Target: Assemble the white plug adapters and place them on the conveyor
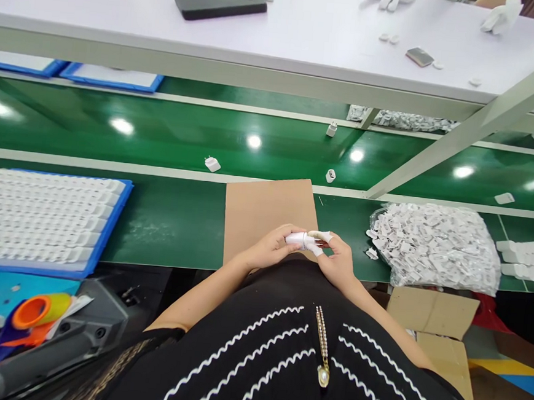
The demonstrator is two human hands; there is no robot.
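My left hand (pixel 270 247) is closed around the body of a white plug charger (pixel 295 239), held level in front of my stomach. My right hand (pixel 337 259), with white coverings on the thumb and forefinger, pinches the charger's pin end from the other side. Thin metal pins show between those two fingertips. Below both hands lies a brown cardboard sheet (pixel 266 209) on the green bench. Whether the pin end is a separate piece, I cannot tell.
At left, a blue tray (pixel 120 213) bears rows of white housings. A clear bag of small white parts (pixel 439 247) sits at right, beside stacked white pieces (pixel 525 258). Loose chargers (pixel 212 163) lie beyond the bench rail. A black phone (pixel 218 4) rests on the raised shelf.
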